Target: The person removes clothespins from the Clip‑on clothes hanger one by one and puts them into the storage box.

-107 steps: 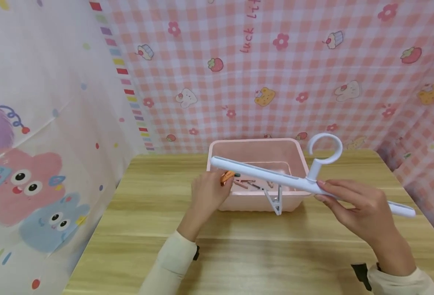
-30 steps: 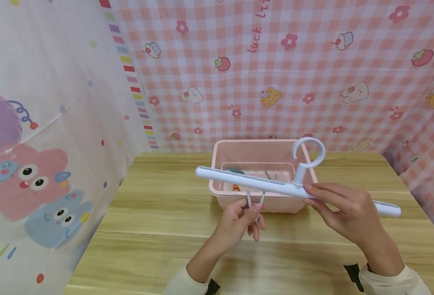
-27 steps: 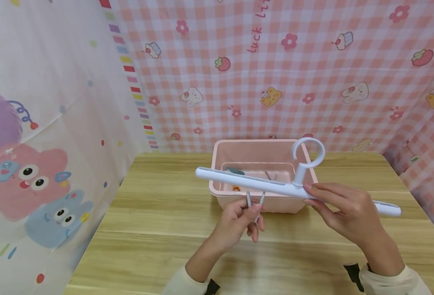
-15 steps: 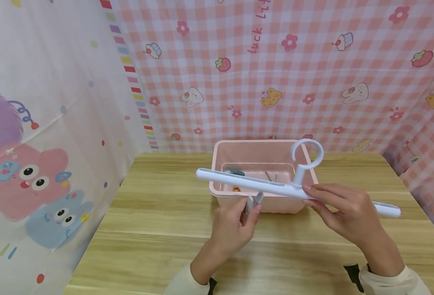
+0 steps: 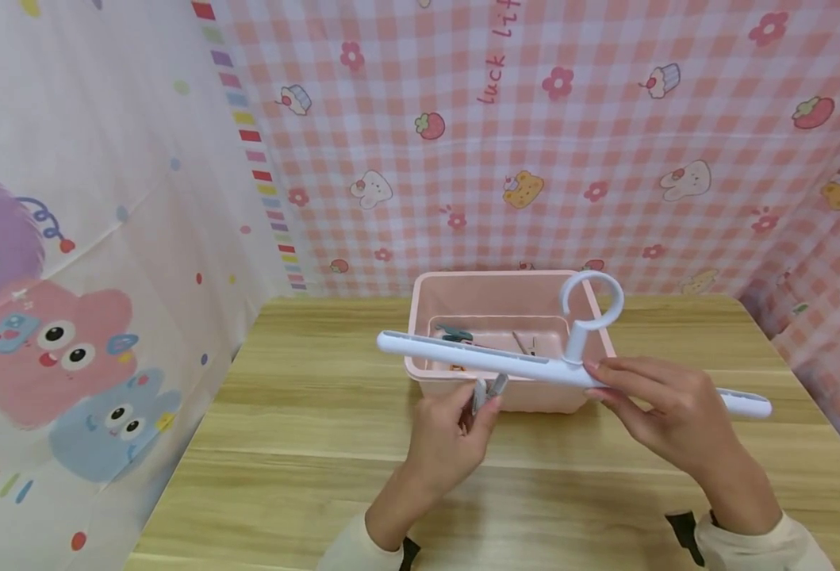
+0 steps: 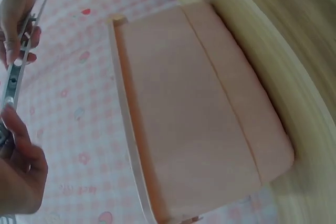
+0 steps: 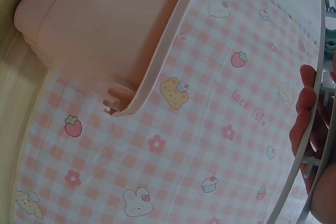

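Squeezed nearly shut since a second ago, a grey clip [image 5: 486, 390] stays pinched in the left hand [image 5: 448, 440] under the white hanger [image 5: 505, 365], gripped by the right hand [image 5: 665, 404] before a pink bin [image 5: 430, 317] on the desk [image 5: 284, 444].

Pink bin [image 6: 199, 114] on wooden table [image 6: 294, 51], left hand [image 6: 18, 166] beside white hanger bar [image 6: 13, 80], checked backdrop [image 6: 79, 66]

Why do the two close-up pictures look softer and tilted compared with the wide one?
Head view: evenly lit, sharp, with edges bowed by a wide lens. Left wrist view: the pink bin looks soft and tilted. Right wrist view: the hanger blurs at close range.
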{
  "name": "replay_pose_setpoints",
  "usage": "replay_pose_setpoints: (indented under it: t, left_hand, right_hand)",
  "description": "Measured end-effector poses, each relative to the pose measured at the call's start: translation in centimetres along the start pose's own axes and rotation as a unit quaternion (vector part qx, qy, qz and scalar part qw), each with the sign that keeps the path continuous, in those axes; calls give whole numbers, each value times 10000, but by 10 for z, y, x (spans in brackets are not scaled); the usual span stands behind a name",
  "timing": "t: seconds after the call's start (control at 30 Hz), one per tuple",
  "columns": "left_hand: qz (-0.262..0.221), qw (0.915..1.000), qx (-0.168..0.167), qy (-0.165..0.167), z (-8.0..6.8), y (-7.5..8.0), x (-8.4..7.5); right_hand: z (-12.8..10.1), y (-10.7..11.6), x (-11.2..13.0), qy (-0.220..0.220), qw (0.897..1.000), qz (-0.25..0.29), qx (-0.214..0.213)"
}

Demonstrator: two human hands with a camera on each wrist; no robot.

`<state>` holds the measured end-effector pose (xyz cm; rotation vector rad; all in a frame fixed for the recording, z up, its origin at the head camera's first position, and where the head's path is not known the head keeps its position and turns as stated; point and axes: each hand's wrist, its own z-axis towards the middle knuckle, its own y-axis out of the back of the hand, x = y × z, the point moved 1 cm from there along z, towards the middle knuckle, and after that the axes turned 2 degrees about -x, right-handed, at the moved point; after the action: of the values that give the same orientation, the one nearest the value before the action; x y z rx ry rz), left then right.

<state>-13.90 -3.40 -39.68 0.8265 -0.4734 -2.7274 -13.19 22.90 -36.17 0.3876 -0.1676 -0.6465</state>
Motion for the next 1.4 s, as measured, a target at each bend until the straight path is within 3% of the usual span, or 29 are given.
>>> replay_pose_setpoints:
  t: [0.07,0.13,0.2,0.27,0.33,0.43,0.47,0.5,0.57,0.6,0.63,0.7,0.73,0.8,0.87,0.93,1.0,1.07,1.1,1.13,1.17,1.2,1.23,1.3,1.4]
  left_hand:
    - [-1081,9908,268,766,0,1,-3]
    - [-1934,9706,443,1366,1,1,-6]
    - [-2479,9516,580,1720,2,2,-8]
    - [-2800,9385,678,1905,2,3,-9]
    - [-2954,9316,736,1988,2,4,-9]
    - [-2824,9385,706,1857,2,4,-8]
    - [-2585,9491,658,1675,2,4,-7]
    - [-2156,9653,601,1344,3,4,-6]
    - [-827,9946,425,452,3,4,-3]
    - [-11,9996,260,-49,4,4,-2]
    - [806,9953,40,-543,4,5,0]
    - [2164,9650,-438,-1412,5,5,2]
    - [2566,9493,-595,-1718,5,5,3]
    - [2998,9268,-813,-2112,6,5,4]
    - [3091,9203,-908,-2218,6,4,4]
    - [2780,9356,-846,-2004,5,4,4]
    - [2112,9622,-666,-1587,4,3,4]
    - [1207,9863,-432,-1034,3,2,4]
    - [620,9957,-241,-651,3,2,4]
    - [5,9997,-17,-229,2,2,3]
    - [-573,9980,188,200,2,3,2]
    - [-1157,9903,391,664,1,3,1]
    - [-1677,9785,553,1065,1,3,1]
    - [-2607,9456,805,1772,1,4,0]
    - [-3427,9056,1079,2253,1,4,1]
  right_hand:
    - [0,0,0,-24,10000,91,-31]
    - [1,0,0,-44,9998,193,-51]
    - [1,-1,0,-52,9995,295,-83]
    - [1,-1,1,-48,9992,384,-109]
    - [1,-1,1,-51,9989,445,-123]
    - [1,-1,0,-47,9988,465,-114]
    - [1,0,0,-52,9989,454,-93]
    - [1,0,0,-57,9991,426,-63]
    - [1,0,0,-50,9994,334,-8]
    - [1,1,0,-47,9996,272,30]
    - [1,1,-1,-48,9997,224,73]
    - [1,1,-1,-41,9997,184,154]
    - [1,1,-1,-35,9996,182,189]
    - [1,1,-1,-38,9994,217,251]
    - [1,1,-2,-53,9992,275,294]
    - [1,2,-2,-66,9992,252,311]
    - [1,2,-2,-71,9993,206,311]
    - [1,2,-1,-72,9994,149,296]
    - [1,3,-1,-73,9995,124,286]
    - [1,3,-1,-70,9996,109,270]
    - [1,3,-1,-65,9996,98,252]
    - [1,3,-1,-62,9997,107,233]
    - [1,3,-1,-60,9997,117,209]
    - [2,3,0,-54,9997,160,149]
    - [2,2,0,-40,9996,272,62]
